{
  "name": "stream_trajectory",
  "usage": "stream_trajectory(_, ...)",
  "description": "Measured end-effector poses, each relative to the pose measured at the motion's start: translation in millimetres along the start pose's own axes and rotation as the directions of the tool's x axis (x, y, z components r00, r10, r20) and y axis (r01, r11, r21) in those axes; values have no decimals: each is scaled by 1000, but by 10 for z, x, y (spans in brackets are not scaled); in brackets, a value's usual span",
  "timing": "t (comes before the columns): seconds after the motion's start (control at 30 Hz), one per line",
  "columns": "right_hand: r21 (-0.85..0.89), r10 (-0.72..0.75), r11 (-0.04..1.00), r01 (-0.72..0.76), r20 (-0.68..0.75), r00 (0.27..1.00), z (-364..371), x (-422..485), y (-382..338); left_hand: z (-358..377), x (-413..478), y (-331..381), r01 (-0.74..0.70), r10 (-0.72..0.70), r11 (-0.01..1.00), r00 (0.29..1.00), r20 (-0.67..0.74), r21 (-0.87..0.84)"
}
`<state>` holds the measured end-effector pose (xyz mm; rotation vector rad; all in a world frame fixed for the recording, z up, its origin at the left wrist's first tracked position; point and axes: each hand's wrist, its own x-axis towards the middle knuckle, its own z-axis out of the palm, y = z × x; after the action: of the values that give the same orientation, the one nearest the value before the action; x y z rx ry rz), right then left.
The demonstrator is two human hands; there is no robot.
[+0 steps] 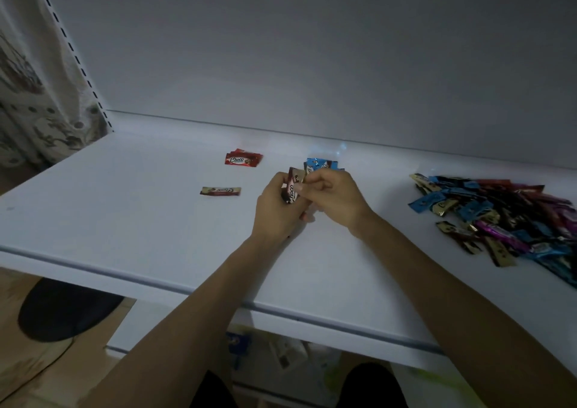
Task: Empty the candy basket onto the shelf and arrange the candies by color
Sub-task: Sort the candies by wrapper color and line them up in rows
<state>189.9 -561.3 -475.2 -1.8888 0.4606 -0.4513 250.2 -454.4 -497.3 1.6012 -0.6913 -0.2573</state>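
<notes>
On the white shelf, my left hand grips a small bunch of candies with dark red and gold wrappers. My right hand pinches the top of that bunch from the right. Two red candies lie stacked at the back centre. A single gold candy lies in front of them. Blue candies lie just behind my right hand, partly hidden. A mixed pile of candies in blue, gold, purple and dark red covers the shelf's right side. No basket is in view.
The shelf's back wall rises behind the candies, with a slotted upright at the left. A patterned curtain hangs left of it. Below the shelf's front edge a dark round object sits on the floor.
</notes>
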Motion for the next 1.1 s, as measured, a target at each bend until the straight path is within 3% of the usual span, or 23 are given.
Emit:
stream_trajectory(0.1, 127, 41, 991, -37, -25, 999, 77, 9, -82, -138, -73, 71, 124, -110, 980, 990, 92, -157)
stream_trajectory(0.2, 320, 147, 939, -128, -35, 989, 248, 98, -181, -387, -127, 103, 279, -303, 822, 952, 34, -497)
stream_trajectory(0.27, 399, 188, 903, -162, -27, 982, 455, 175, -254, -573, -120, 70, 311, -413, 721, 910, -24, -619)
stream_trajectory(0.37, 325, 173, 929, -176, 36, 984, 879, 195, -346, -664, -110, 28, 308, -465, 664, 884, -53, -682)
stream_trajectory(0.43, 223, 122, 967, -120, 5, 993, 1096, 190, -347, -657, -96, -6, 314, -487, 668, 870, -77, -675)
stream_trajectory(0.63, 165, 111, 981, -103, -35, 993, 1068, 220, -309, -828, -65, -51, 296, -542, 614, 832, -119, -732)
stream_trajectory(0.7, 161, 114, 980, -116, 24, 993, 1067, 169, -367, -928, -19, -65, 245, -538, 572, 833, -132, -783)
stream_trajectory(0.8, 20, 95, 995, -99, 161, 982, 1106, 49, -459, -1089, 59, -35, 149, -542, 505, 821, -178, -850)
stream_trajectory(0.93, 3, -9, 1000, 9, 272, 962, 1260, -29, -533, -1244, 113, 65, 81, -550, 308, 828, -108, -948)
stream_trajectory(1.0, 14, -54, 999, 53, 209, 976, 1360, 6, -565, -1274, 65, 92, 151, -501, 346, 864, -46, -926)
stream_trajectory(1.1, -85, -31, 995, 56, 273, 961, 1487, 78, -658, -1423, 0, -28, 180, -454, 609, 878, -154, -772)
